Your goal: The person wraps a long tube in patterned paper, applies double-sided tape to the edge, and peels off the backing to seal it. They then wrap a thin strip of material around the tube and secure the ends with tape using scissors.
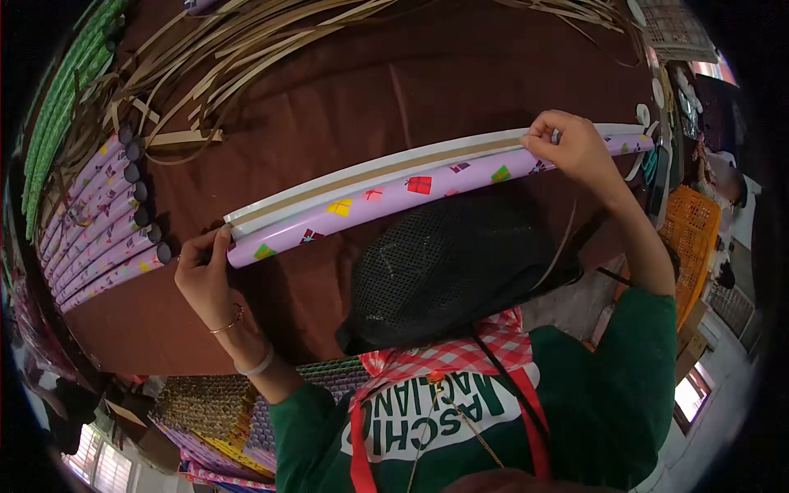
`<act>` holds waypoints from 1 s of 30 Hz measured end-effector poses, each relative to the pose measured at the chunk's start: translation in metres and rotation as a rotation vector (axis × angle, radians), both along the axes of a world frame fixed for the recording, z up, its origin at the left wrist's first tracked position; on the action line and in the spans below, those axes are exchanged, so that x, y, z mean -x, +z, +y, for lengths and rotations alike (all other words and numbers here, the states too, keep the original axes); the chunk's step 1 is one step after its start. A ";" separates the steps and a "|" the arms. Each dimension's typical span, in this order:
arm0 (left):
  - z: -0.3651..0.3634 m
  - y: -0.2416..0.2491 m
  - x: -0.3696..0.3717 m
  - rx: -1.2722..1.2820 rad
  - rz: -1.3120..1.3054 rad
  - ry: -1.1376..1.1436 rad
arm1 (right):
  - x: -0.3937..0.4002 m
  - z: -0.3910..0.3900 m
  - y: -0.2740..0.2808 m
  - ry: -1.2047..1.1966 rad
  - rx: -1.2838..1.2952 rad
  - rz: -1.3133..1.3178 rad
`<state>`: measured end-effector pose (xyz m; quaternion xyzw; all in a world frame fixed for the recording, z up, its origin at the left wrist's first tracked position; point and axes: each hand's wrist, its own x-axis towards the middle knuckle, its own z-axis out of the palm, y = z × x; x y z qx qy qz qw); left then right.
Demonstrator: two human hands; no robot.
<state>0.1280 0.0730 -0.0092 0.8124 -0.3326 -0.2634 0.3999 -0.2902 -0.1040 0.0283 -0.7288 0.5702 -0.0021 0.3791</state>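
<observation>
A lilac roll of gift-wrap paper, printed with small presents, lies slantwise across the table in front of me. Its white edge is turned up along the far side, and a narrow brown strip runs lengthwise over it. At the roll's left end, my left hand pinches the strip's end against the white edge with thumb and finger. My right hand is closed in a pinch on the same strip, toward the roll's right end. Fingers on the underside are hidden.
Several finished lilac rolls lie stacked at the left, beside green rolls. Loose brown strips spread over the back of the brown-covered table. A black mesh cap blocks part of the view. An orange crate stands right.
</observation>
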 end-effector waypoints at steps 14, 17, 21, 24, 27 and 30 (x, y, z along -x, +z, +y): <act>0.001 -0.001 0.001 -0.022 -0.012 0.020 | -0.007 -0.006 -0.001 0.025 -0.031 0.144; 0.002 -0.001 0.001 -0.015 -0.003 0.016 | -0.008 -0.008 -0.003 0.013 -0.061 0.175; 0.000 0.001 0.003 -0.042 -0.043 0.022 | -0.008 -0.010 -0.002 0.048 -0.056 0.183; -0.001 0.003 0.004 0.006 0.034 0.013 | -0.015 -0.010 0.005 0.017 -0.099 0.252; -0.002 0.005 0.003 -0.021 0.022 0.005 | -0.015 -0.007 0.007 0.081 0.042 0.317; -0.001 0.002 0.002 -0.025 0.010 0.034 | -0.019 -0.004 0.010 0.087 0.119 0.291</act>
